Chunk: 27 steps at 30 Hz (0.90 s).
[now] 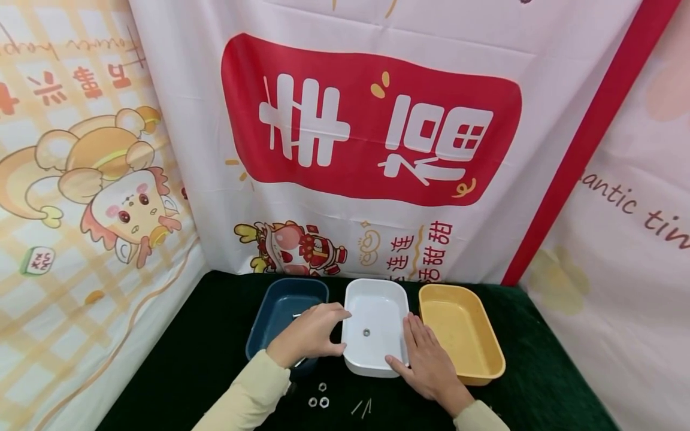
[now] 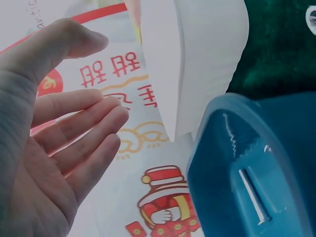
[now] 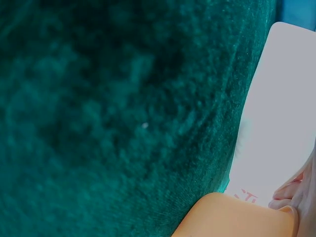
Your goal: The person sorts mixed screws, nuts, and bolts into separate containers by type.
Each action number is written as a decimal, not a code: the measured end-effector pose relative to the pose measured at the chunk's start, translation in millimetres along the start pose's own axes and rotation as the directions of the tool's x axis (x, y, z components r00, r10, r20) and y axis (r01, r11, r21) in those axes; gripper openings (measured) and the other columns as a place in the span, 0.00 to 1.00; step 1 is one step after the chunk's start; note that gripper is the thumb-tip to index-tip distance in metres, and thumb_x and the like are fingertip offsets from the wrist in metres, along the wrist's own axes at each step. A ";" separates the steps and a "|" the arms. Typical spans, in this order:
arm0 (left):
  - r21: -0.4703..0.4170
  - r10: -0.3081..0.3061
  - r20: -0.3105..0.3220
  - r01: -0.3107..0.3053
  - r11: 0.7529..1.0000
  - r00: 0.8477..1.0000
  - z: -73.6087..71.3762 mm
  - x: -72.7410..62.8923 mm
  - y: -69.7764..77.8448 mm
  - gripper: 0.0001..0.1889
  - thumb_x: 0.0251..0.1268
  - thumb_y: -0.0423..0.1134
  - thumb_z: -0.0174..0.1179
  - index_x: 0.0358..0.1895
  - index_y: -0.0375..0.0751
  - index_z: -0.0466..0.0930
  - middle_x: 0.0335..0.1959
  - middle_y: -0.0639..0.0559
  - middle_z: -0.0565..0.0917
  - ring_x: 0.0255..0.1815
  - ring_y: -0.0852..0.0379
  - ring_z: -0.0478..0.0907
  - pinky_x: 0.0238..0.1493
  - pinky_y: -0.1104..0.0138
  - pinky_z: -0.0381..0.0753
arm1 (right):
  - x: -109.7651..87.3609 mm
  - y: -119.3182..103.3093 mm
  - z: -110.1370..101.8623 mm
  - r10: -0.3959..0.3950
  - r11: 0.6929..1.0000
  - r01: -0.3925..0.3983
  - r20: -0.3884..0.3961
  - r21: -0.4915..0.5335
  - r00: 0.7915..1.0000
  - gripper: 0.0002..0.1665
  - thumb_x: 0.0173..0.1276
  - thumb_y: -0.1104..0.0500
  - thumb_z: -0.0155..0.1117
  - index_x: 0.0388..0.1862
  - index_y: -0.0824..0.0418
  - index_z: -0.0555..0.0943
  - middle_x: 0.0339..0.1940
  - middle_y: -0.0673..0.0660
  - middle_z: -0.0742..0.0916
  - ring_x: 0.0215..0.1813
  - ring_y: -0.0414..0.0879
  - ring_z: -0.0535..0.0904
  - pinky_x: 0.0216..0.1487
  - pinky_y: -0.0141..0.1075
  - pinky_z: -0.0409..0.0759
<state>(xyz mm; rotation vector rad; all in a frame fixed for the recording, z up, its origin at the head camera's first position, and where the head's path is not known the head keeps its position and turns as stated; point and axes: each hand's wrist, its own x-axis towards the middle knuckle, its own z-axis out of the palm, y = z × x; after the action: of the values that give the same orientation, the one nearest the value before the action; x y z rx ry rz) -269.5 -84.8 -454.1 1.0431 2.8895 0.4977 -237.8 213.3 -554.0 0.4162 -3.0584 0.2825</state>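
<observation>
A white tray (image 1: 380,302) stands in the middle, holding one hex nut (image 1: 366,332). My left hand (image 1: 312,333) hovers at its left rim, over the blue tray's (image 1: 277,308) right side, thumb and fingers spread apart. In the left wrist view those fingers (image 2: 94,123) are loosely bent with nothing between them. My right hand (image 1: 427,362) lies along the white tray's right side, fingers straight together and thumb over its near right corner. The right wrist view shows only part of that hand (image 3: 291,192). A bolt (image 2: 254,197) rests inside the blue tray.
A yellow tray (image 1: 466,326) stands right of the white one. On the dark green cloth (image 1: 178,359) in front lie three loose nuts (image 1: 324,403) and several thin screws (image 1: 366,409). Printed curtains (image 1: 372,120) hang behind and at both sides.
</observation>
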 end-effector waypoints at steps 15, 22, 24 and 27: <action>-0.058 0.045 0.071 -0.041 0.997 0.996 -0.1 -62.6 2.7 0.25 0.62 0.52 0.74 0.61 0.50 0.86 0.57 0.56 0.87 0.53 0.62 0.84 0.55 0.62 0.89 | 0.0 -1.9 -0.6 -0.004 1.000 0.004 -0.002 0.005 1.000 0.61 0.74 0.21 0.45 0.88 0.63 0.51 0.90 0.61 0.55 0.90 0.57 0.52 0.88 0.57 0.53; -0.150 -0.012 0.094 0.027 0.988 0.995 14.0 -87.3 -5.2 0.23 0.60 0.54 0.75 0.57 0.53 0.86 0.54 0.58 0.89 0.53 0.62 0.85 0.54 0.59 0.89 | 0.1 -0.9 -0.6 -0.001 1.000 0.001 -0.002 -0.012 1.000 0.62 0.74 0.20 0.43 0.88 0.63 0.51 0.90 0.60 0.54 0.90 0.56 0.52 0.88 0.56 0.53; -0.166 -0.028 0.099 0.045 0.985 0.995 18.5 -93.0 -6.8 0.23 0.59 0.54 0.75 0.57 0.53 0.87 0.53 0.58 0.89 0.52 0.62 0.85 0.53 0.59 0.89 | 0.3 -0.2 -0.6 0.000 1.000 0.000 0.001 -0.015 1.000 0.62 0.74 0.19 0.42 0.88 0.63 0.50 0.90 0.60 0.54 0.90 0.56 0.51 0.88 0.56 0.52; -0.186 -0.058 0.119 0.080 0.979 0.991 25.1 -100.4 -8.5 0.23 0.59 0.53 0.76 0.56 0.51 0.87 0.53 0.57 0.89 0.51 0.63 0.85 0.53 0.58 0.89 | 0.5 0.6 -0.7 0.002 1.000 -0.002 0.000 -0.016 1.000 0.62 0.74 0.19 0.42 0.88 0.62 0.50 0.90 0.60 0.53 0.90 0.57 0.51 0.88 0.56 0.52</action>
<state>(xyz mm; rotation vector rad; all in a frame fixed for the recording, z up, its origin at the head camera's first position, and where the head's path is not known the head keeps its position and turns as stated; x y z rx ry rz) -193.5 -146.8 -488.5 0.9091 2.7050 0.6720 -238.5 213.9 -553.4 0.4127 -3.0586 0.2582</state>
